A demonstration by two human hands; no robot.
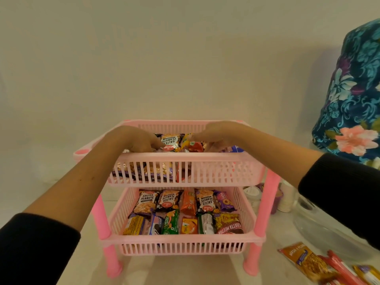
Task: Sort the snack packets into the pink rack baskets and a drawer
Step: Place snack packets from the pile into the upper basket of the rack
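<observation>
A pink two-tier rack stands in front of me. Its top basket [216, 157] holds snack packets, among them a salted peanuts packet [171, 141] and an orange-red packet [195, 146]. My left hand [141, 141] reaches into the top basket at the left, fingers down on the packets beside the peanuts. My right hand [216, 138] reaches in at the right, fingers curled over packets there. The front rim hides whether either hand grips anything. The lower basket [181, 246] is filled with two rows of packets.
Loose packets [308, 262] lie on the white surface at the bottom right. A clear container [320, 227] and small jars [254, 195] stand right of the rack. A floral cloth-covered object [355, 95] rises at the far right. A plain wall is behind.
</observation>
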